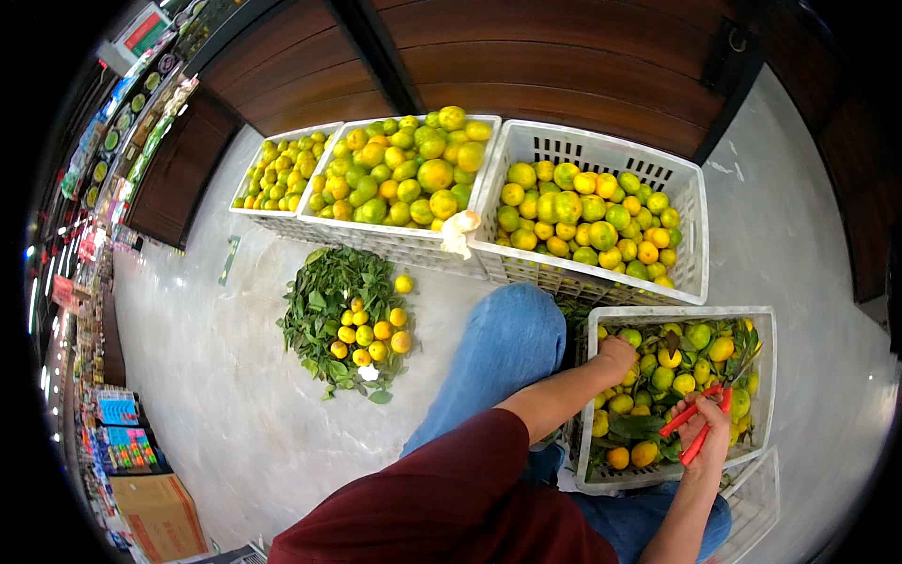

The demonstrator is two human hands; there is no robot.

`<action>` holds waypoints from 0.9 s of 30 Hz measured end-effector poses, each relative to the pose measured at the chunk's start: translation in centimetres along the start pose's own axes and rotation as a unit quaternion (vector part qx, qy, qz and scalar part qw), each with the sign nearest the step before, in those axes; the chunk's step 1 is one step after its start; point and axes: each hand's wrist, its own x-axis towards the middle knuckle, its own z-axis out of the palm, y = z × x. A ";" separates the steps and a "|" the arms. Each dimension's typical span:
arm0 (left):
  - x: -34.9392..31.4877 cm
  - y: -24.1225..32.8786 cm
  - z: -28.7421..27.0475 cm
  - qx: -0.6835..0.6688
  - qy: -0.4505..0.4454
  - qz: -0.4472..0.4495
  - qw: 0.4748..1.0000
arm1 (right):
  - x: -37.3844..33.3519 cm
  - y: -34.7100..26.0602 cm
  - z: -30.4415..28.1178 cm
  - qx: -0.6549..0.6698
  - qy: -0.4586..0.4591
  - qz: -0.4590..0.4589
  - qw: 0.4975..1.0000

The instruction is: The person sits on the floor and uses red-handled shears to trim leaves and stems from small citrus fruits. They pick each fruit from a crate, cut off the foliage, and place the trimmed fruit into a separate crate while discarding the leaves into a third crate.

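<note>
A white plastic crate of green-yellow tangerines, many with leaves, sits close in front of me at the right. My left hand reaches in over its left side, fingers curled down among the fruit; what they grip is hidden. My right hand is closed around the red handles of pruning shears above the crate's right part. The shears' dark blades point to the far right, over leaves and fruit, with the handles spread apart.
Three white crates stand in a row ahead: a right crate, a middle crate and a left crate, all holding tangerines. Cut leaves lie piled on the floor with several loose tangerines. Behind runs a wooden panel; a cardboard box is lower left.
</note>
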 end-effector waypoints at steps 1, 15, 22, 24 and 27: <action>-0.5 -0.1 -0.3 -0.047 -0.004 0.009 0.999 | 0.1 0.0 0.1 -0.005 -0.002 0.001 1.000; -8.2 0.9 -8.4 -0.908 0.013 0.135 0.397 | 1.0 0.6 -1.6 0.010 -0.017 0.013 1.000; -10.4 -6.9 -13.2 -0.902 0.259 0.105 0.330 | 0.3 1.0 -0.7 -0.006 -0.008 -0.012 1.000; -9.1 -6.4 -12.0 -0.850 0.240 0.093 0.458 | 0.1 0.7 -0.4 0.001 0.007 -0.019 1.000; -6.3 -4.6 -8.7 -0.502 0.167 0.132 0.838 | -0.3 0.5 -0.7 -0.028 0.004 -0.041 0.999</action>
